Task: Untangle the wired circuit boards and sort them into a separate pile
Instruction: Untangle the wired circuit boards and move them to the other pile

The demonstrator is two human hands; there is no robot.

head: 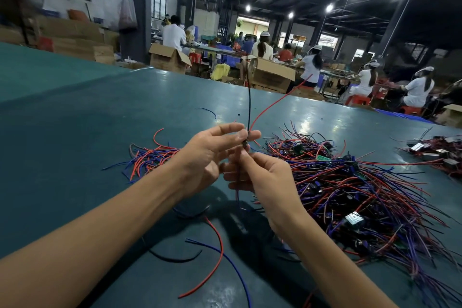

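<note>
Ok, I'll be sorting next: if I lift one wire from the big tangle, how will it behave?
Probably floppy: the loose red wire curves limply on the table. The big tangle is interlaced, so neighbours likely drag along.

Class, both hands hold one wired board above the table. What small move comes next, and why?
Probably lay the board, pinched by the left hand, on the small left pile: its red and black wires stand clear of the tangle.

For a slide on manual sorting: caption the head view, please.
Left hand pinches a wired board, right hand grips its wires, beside the tangled pile.
</note>
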